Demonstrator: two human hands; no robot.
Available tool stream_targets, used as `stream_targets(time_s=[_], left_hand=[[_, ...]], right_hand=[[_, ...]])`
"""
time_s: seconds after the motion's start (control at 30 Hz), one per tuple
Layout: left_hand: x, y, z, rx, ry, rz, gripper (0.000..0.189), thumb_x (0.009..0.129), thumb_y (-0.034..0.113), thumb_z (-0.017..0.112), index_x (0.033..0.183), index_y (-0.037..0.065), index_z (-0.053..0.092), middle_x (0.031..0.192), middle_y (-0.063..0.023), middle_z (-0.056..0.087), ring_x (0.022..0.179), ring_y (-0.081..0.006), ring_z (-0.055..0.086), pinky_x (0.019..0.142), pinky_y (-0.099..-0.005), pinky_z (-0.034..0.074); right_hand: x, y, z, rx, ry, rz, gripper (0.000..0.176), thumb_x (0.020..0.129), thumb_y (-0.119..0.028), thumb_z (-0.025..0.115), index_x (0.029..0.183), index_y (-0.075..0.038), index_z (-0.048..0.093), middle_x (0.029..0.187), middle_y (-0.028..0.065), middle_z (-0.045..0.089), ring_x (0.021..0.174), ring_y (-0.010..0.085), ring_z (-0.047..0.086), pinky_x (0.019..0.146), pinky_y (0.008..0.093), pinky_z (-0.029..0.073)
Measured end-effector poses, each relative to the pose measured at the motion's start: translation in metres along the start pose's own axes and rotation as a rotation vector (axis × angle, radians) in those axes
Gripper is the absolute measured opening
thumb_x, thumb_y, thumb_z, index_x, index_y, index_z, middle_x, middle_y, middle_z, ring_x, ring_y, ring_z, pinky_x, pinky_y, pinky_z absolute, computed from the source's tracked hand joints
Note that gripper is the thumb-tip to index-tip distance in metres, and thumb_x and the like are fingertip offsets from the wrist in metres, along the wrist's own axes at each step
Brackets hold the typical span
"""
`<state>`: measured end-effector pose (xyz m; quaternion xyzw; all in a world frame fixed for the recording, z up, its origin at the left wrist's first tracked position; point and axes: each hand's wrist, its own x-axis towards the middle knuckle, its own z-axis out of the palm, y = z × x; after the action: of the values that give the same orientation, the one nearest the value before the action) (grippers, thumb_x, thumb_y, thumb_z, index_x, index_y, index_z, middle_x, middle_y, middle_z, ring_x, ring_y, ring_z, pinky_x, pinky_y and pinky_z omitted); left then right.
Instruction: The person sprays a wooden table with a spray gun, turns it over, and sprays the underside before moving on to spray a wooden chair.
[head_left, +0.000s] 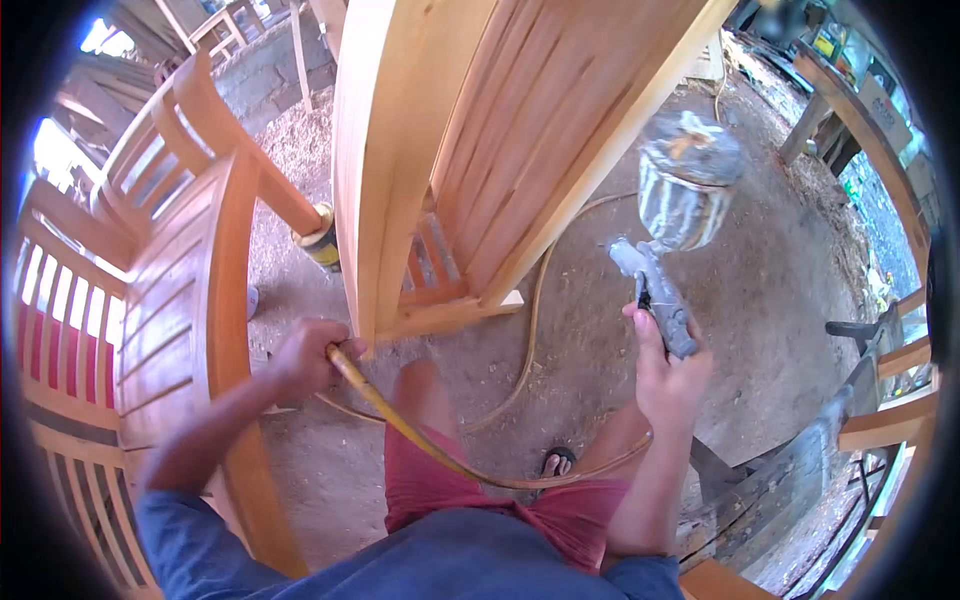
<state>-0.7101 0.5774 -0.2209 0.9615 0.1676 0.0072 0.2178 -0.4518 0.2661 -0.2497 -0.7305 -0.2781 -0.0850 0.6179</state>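
In my right hand [675,378] is a paint-smeared spray gun [657,290], the fingers wrapped round its grey handle. The gun's streaked cup [685,200] sits at its far end. My left hand [312,360] is closed round a yellow air hose [400,422], which sags across my lap toward my right forearm. Just beyond the left hand, a slatted wooden furniture piece [392,170] stands tilted up on the ground, its lower frame close to my fingers. The spray gun is to the right of this piece, apart from it.
A slatted wooden bench [165,310] stands on the left, with a tin [320,245] by one leg. More hose [535,320] curves over the dirt floor [770,330]. Wooden frames and a weathered plank [800,480] line the right side.
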Motion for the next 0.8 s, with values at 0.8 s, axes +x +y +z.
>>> stream_targets(time_s=[0.8], left_hand=[[-0.041, -0.02, -0.009, 0.526, -0.668, 0.176, 0.021, 0.076, 0.027, 0.062, 0.08, 0.009, 0.07, 0.078, -0.017, 0.068, 0.077, -0.0354, 0.068, 0.071, -0.0465, 0.054]], right_hand=[[-0.068, -0.074, 0.016, -0.298, -0.177, 0.218, 0.045, 0.089, -0.018, 0.067, 0.129, -0.001, 0.057, 0.117, 0.0191, 0.065, 0.106, 0.0257, 0.066, 0.087, 0.0312, 0.049]])
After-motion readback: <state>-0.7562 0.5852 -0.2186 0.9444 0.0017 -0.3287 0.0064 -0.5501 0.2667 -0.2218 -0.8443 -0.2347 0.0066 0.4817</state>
